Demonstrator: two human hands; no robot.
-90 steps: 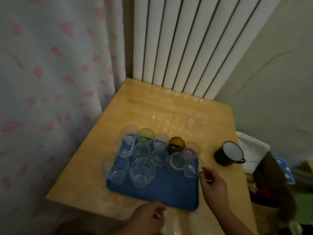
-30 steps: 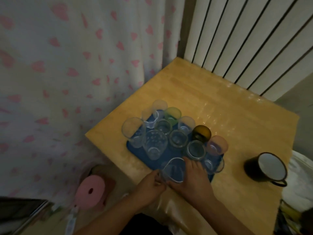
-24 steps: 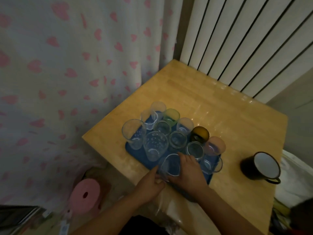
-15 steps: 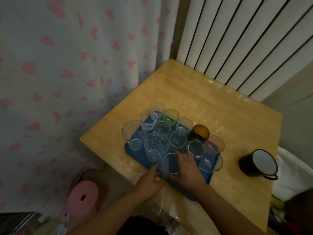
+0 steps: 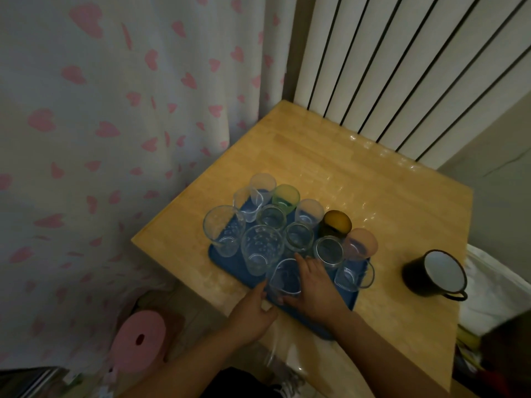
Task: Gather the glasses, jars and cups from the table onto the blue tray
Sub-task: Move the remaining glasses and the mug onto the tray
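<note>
Most of the glassware already stood crowded on the blue tray (image 5: 349, 301), both hands, left (image 5: 253, 311) and right (image 5: 314, 285), were cupped around a clear glass (image 5: 284, 278) at its near edge, and only the dark enamel mug (image 5: 432, 274) remained apart on the counter (image 5: 388, 196).

The table (image 5: 373, 202) looks like light wood strips under a clear glossy plastic film that catches the light. Blue tray (image 5: 353, 304) seems to be smooth matt plastic. The cups on it are mostly clear shiny glass, one amber glass (image 5: 336, 226) and one frosted green (image 5: 285, 198). The mug (image 5: 431, 272) looks enamelled, dark outside, white inside. Curtain (image 5: 115, 110) is thin matt cloth.
</note>
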